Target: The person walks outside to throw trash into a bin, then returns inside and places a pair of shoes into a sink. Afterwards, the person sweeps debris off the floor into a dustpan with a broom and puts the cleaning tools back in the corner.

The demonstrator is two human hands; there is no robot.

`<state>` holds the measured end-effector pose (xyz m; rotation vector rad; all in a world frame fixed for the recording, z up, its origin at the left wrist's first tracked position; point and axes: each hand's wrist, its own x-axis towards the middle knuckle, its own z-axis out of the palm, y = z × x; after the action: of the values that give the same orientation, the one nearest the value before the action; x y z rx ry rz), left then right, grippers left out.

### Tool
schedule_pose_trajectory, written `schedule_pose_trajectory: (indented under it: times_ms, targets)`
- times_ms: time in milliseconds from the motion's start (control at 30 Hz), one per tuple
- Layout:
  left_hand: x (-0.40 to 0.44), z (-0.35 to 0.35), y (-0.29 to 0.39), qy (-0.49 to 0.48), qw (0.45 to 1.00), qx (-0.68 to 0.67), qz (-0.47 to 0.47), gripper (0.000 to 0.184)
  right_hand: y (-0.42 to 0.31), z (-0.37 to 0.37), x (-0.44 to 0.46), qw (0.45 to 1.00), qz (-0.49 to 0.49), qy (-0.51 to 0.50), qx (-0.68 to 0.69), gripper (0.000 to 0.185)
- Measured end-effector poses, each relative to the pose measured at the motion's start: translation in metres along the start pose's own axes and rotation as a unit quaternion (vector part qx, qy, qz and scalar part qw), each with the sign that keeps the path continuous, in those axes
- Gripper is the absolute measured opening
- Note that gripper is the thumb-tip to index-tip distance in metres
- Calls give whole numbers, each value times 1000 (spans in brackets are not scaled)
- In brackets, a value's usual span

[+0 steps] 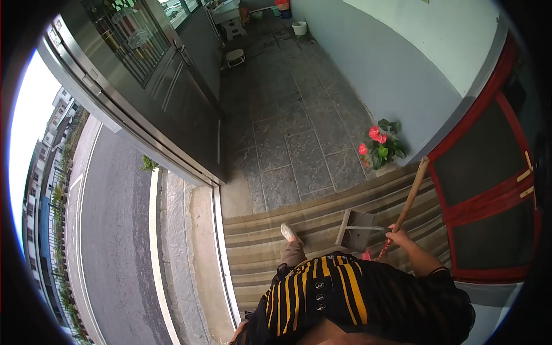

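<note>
My right hand (398, 236) is closed around a long wooden handle (412, 192), which slants up toward the red door. Below the fingers, a red-and-white twisted section (384, 249) continues in line with it, and a bit of something pink (367, 255) shows at my shirt's edge. A grey dustpan (357, 229) is just left of this hand, its light bar pointing toward my fingers. Whether the hand also grips that bar, I cannot tell. My left hand is out of view.
Striped matting (322, 215) lies underfoot. Red flowers (376, 135) stand by the grey wall, near a red-framed door (480, 167). An open metal door (167, 86) is on the left, with a road (115, 230) outside. A stool (235, 56) and white bucket (299, 28) are farther back.
</note>
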<state>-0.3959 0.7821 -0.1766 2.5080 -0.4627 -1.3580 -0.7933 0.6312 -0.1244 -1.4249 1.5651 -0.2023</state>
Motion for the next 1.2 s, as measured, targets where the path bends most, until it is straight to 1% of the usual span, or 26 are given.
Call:
schedule_pose_trajectory:
  times_ms: [67, 100, 133, 167, 233, 300, 333, 367, 400, 433, 467, 500, 567, 600, 633, 700, 733, 767, 800, 900, 967, 1033, 1067, 1100, 1133, 1200]
  targets:
    - [33, -23, 28, 11, 1000, 13, 0, 66, -23, 11, 38, 997, 27, -28, 65, 38]
    - [51, -40, 10, 18, 1000, 17, 6, 65, -31, 19, 63, 997, 26, -25, 65, 38]
    - [64, -66, -54, 26, 999, 22, 11, 65, -34, 29, 84, 996, 19, -9, 85, 37]
    - [79, -94, -144, 31, 999, 26, 20, 64, -56, 33, 99, 995, 10, 10, 103, 36]
    - [91, -140, -311, 31, 999, 26, 33, 63, -95, 35, 126, 996, 46, 14, 70, 38]
    - [92, -178, -365, 30, 998, 35, 36, 62, -115, 46, 161, 996, -30, 64, -53, 40]
    - [138, -204, -279, 29, 998, 46, 30, 61, -126, 49, 175, 998, -2, 47, 34, 41]
    - [146, -226, -248, 33, 998, 56, 27, 61, -146, 50, 182, 998, 7, 44, 36, 41]
    - [161, -250, -211, 42, 997, 66, 29, 60, -170, 51, 191, 997, 19, 47, 58, 35]
    - [173, -268, -200, 52, 995, 75, 32, 60, -190, 55, 202, 995, 30, 50, 81, 29]
    - [199, -298, -112, 60, 994, 83, 34, 59, -197, 59, 221, 993, 53, 45, 92, 24]
    - [211, -314, -99, 67, 993, 92, 35, 59, -215, 63, 231, 993, 57, 44, 94, 24]
    - [240, -354, -29, 106, 985, 136, 24, 61, -259, 62, 261, 994, 72, 56, 62, 20]
    - [277, -375, 20, 133, 983, 126, 33, 60, -275, 60, 307, 994, 76, 58, 60, 20]
    - [294, -387, 45, 162, 979, 117, 41, 59, -275, 60, 335, 993, 65, 49, 83, 19]
    - [306, -408, 104, 137, 985, 87, 57, 59, -291, 59, 389, 991, 43, 39, 117, 18]
    - [326, -413, 119, 131, 981, 140, 23, 61, -306, 58, 413, 989, 58, 36, 128, 18]
    - [350, -413, 122, 131, 983, 132, -4, 65, -321, 56, 434, 987, 76, 34, 140, 18]
    - [364, -416, 134, 113, 984, 138, 5, 67, -327, 54, 462, 986, 77, 36, 145, 18]
    - [408, -420, 155, 53, 986, 159, 4, 71, -350, 47, 527, 992, 92, 33, 79, 17]
    - [425, -420, 164, 10, 987, 162, -8, 73, -387, 41, 561, 996, 53, 31, 72, 16]
    - [423, -413, 184, -48, 990, 97, -90, 73, -429, 27, 594, 998, 57, -6, 41, 15]
    - [412, -417, 201, -86, 989, -30, -118, 74, -449, 24, 612, 998, 56, 8, 29, 19]
    - [409, -415, 208, -96, 986, -32, -133, 74, -463, 22, 629, 998, 56, 23, 19, 22]
    - [433, -414, 230, -100, 985, -22, -136, 74, -471, 19, 650, 998, 65, 17, 10, 22]
    - [463, -424, 238, -99, 987, -3, -130, 74, -495, 17, 699, 997, 47, 17, 57, 26]
